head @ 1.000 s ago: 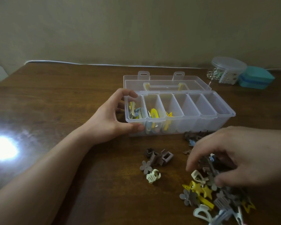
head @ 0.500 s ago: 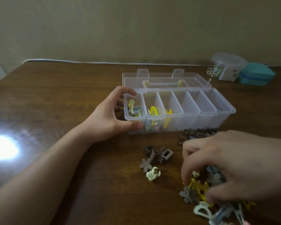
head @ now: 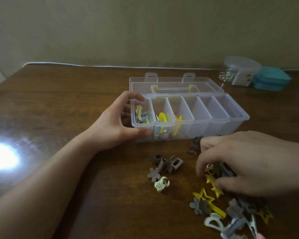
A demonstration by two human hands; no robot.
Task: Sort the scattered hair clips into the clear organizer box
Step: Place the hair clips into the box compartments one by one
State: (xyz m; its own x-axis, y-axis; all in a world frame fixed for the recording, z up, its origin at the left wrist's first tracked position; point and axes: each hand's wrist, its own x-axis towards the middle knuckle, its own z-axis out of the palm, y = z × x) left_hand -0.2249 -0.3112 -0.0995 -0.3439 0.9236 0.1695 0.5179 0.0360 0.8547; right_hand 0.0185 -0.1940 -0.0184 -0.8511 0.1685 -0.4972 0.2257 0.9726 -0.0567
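Left hand (head: 116, 125) clamps the clear organizer box's (head: 231, 124) left end; right hand (head: 245, 163) curls over the clip pile (head: 212, 206) in front, grip hidden. Best pinch 1 yellow star clip (head: 214, 185) cleanly.

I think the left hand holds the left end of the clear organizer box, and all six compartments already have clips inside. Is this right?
Not quite. The left hand does hold the left end of the clear organizer box, but the head view shows clips only in the three leftmost compartments; the three on the right look empty.
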